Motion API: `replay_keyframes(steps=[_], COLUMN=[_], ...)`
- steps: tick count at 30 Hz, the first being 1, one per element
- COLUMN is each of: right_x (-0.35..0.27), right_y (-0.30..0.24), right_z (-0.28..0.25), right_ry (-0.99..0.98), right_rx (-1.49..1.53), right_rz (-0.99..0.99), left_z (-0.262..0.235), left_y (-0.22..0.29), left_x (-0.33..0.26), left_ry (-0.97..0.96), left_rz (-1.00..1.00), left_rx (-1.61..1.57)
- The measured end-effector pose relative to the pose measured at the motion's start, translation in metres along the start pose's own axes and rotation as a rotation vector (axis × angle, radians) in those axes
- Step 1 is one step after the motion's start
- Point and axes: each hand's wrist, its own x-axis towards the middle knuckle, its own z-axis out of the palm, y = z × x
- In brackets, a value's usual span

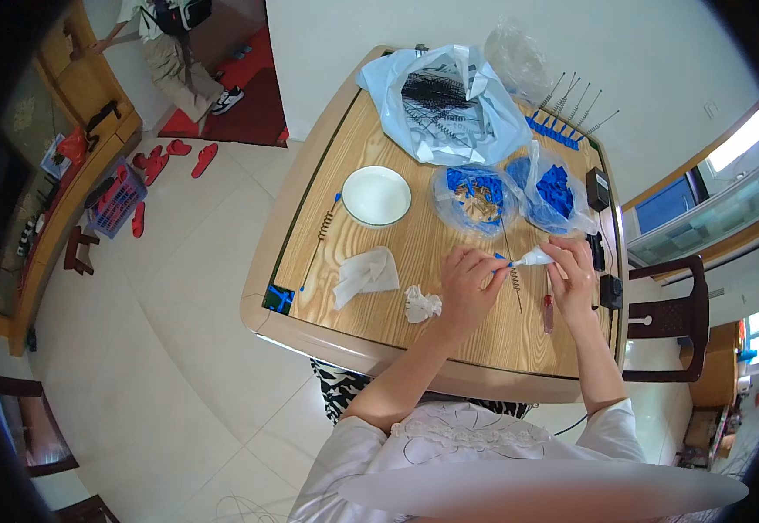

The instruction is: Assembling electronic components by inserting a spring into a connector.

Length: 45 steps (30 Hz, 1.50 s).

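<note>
text: none legible | labels, brands: none legible | numbers, signs: none legible

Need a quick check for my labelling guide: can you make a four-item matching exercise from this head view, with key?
Things:
1. Squeeze bottle
2. Bowl
3. Screwdriver
4. Bunch of black coiled wires

Places and states:
A. Lying on the tabletop, with a reddish handle
B. Inside the large light-blue bag
C. Held in the right hand
D. Round and white, standing on the tabletop

Pairs: 1-C, 2-D, 3-A, 4-B
</note>
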Motion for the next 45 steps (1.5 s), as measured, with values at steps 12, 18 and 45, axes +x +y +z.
replay_keyframes(steps=[12,18,45], right_x=[-0.0005,0.001,-0.001], right_y=[-0.0009,-0.0036,-0.0017], right_z=[-0.0024,-0.0056,-0.0088], right_ry=[-0.008,-0.018,-0.018], right_rx=[-0.008,-0.011,-0.028], right_rz=[-0.003,0.005,0.017], left_z=[-0.0003,0.0014,0.0035], left_y=[0.0027,0.0009,0.0021], left_x=[-0.0003,-0.0014,-0.0026], left_ry=[0.002,0.012,0.012], left_rz=[0.011,0.013,0.025], left_rx=[-0.001,-0.007,0.01])
